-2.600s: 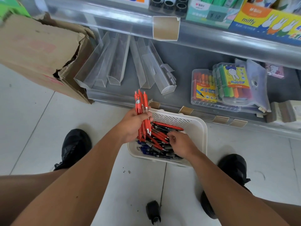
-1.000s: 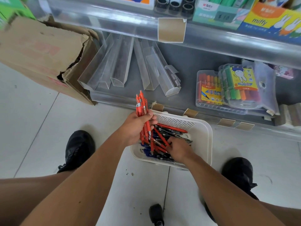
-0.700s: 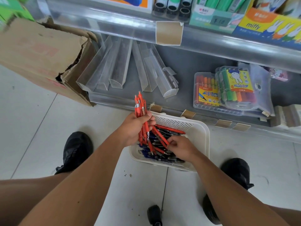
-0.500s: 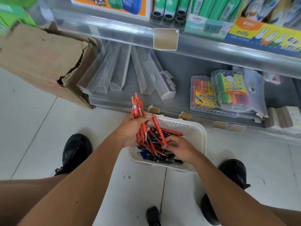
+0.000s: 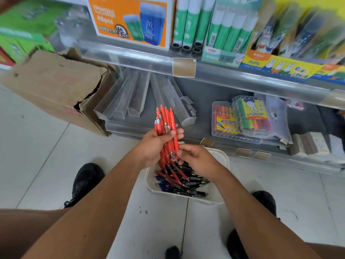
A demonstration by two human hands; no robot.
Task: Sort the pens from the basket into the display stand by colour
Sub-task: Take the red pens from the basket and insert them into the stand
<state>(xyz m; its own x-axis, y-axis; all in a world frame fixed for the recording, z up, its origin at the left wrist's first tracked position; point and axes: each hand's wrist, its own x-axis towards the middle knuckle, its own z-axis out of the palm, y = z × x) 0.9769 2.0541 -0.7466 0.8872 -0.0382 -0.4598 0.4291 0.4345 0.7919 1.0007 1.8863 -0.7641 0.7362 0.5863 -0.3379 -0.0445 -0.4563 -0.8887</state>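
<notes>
My left hand [image 5: 155, 146] grips a bundle of red pens [image 5: 165, 121] upright above the white basket [image 5: 223, 159] on the floor. My right hand [image 5: 197, 159] pinches the lower tip of one red pen at the bundle's right side. Inside the basket lie mixed red, blue and black pens [image 5: 183, 181]. Clear plastic display troughs [image 5: 134, 96] lie on the grey bottom shelf just beyond the hands, and they look unfilled.
A torn cardboard box [image 5: 56, 88] stands at the left on the floor. Marker sets in clear cases [image 5: 248, 118] sit on the bottom shelf to the right. Glue sticks [image 5: 224, 25] and boxed goods fill the shelf above. My black shoes [image 5: 85, 180] flank the basket.
My right hand rose out of the basket with one red pen and brought it up against the bundle in my left hand. The camera tilted upward, showing more of the upper shelf.
</notes>
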